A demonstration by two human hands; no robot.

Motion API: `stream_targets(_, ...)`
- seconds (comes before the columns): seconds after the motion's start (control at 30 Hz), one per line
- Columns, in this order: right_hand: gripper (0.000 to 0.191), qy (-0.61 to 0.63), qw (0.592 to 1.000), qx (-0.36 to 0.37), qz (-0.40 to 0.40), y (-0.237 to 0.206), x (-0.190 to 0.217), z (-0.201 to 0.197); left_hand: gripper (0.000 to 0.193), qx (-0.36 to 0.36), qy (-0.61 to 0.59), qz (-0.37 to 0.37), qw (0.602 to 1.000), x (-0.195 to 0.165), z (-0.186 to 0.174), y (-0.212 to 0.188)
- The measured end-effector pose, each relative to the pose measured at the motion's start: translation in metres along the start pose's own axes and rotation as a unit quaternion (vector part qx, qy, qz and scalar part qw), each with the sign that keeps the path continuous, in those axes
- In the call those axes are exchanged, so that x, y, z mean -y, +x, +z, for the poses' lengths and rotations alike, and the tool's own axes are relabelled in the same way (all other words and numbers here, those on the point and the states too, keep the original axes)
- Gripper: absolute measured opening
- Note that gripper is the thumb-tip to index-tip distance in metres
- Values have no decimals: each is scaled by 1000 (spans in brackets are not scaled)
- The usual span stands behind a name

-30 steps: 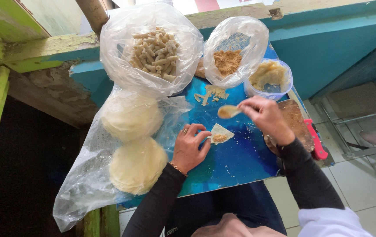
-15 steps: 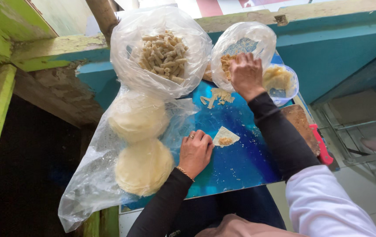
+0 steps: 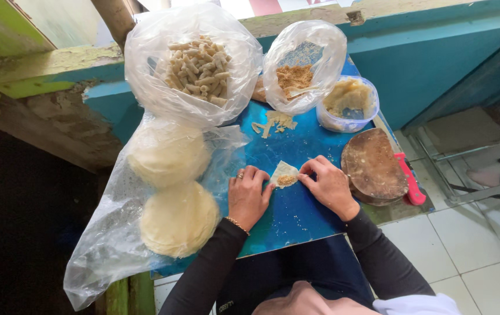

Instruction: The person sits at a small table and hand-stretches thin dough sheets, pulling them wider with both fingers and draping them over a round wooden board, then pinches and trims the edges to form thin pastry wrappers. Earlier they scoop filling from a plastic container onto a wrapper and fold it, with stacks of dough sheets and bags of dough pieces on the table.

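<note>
Centrally, a thin pale wrapper, roughly triangular and soft, lies flat on the glossy blue table with a small heap of brown crumbly filling on it. Left hand rests palm down, fingertips touching the wrapper's left edge; right hand pinches its right edge between thumb and fingers, so both hands are on the wrapper, neither lifting it. Left of the hands, two round stacks of pale sheets sit in a crinkled clear bag. Behind, a clear bag of short tan rolls stands beside a smaller bag of brown crumbs. Just right of that, a clear tub holds a yellowish mash, possibly a paste; the view is too soft to tell. Scraps of wrapper lie near the bags. A round, worn wooden board sits at the table's right edge, over a red-handled tool.
</note>
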State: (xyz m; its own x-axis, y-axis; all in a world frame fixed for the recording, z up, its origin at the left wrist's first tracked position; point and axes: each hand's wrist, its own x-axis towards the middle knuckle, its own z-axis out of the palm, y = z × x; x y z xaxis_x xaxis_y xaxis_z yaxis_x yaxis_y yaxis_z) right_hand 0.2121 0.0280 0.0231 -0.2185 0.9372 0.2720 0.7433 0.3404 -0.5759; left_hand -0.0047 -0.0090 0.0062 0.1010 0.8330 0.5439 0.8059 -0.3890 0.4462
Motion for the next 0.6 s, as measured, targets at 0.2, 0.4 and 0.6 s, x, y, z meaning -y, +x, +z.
stream_targets(0.2, 14, 65, 998, 16, 11, 5, -1, -2, 11, 35, -34, -34, 998, 4, 4, 5)
stream_targets(0.4, 17, 162, 987, 1, 14, 1, 4, -1, 10, 90, -109, -101, 985, 7, 7, 8)
stream_targets(0.6, 16, 126, 991, -23, -29, -11, 13, -1, 22, 65, -224, -61, 971, 4, 7, 6)
